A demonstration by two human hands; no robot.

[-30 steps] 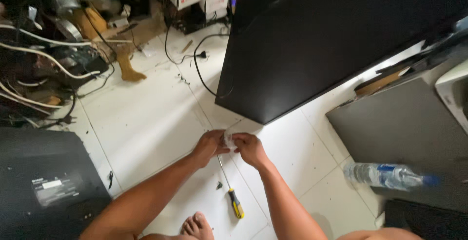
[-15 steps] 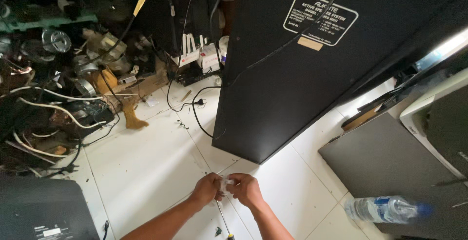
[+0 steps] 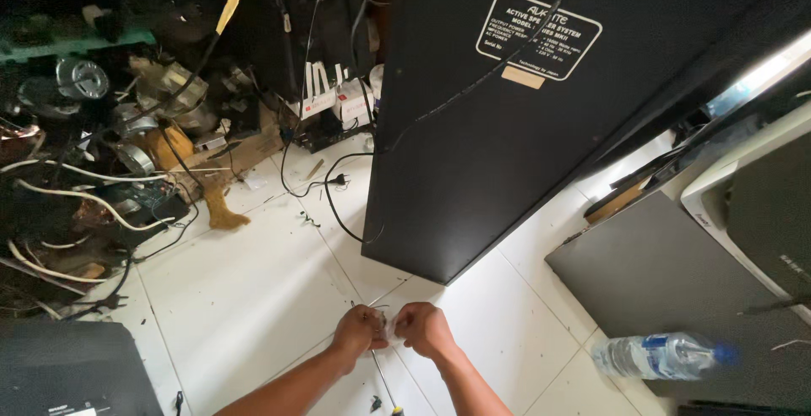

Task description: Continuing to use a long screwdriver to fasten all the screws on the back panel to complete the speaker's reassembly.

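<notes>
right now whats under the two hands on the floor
Under the left hand and right hand lies a screwdriver on the white tiled floor, its shaft showing below the hands. Between the fingers is something small and pale; the hands cover most of it.

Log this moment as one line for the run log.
left hand + right hand: together pinching small pale item | screwdriver on floor beneath | black speaker cabinet behind

Two hands (image 3: pixel 359 330), one bottle (image 3: pixel 663 354), one speaker (image 3: pixel 541 120)
</notes>
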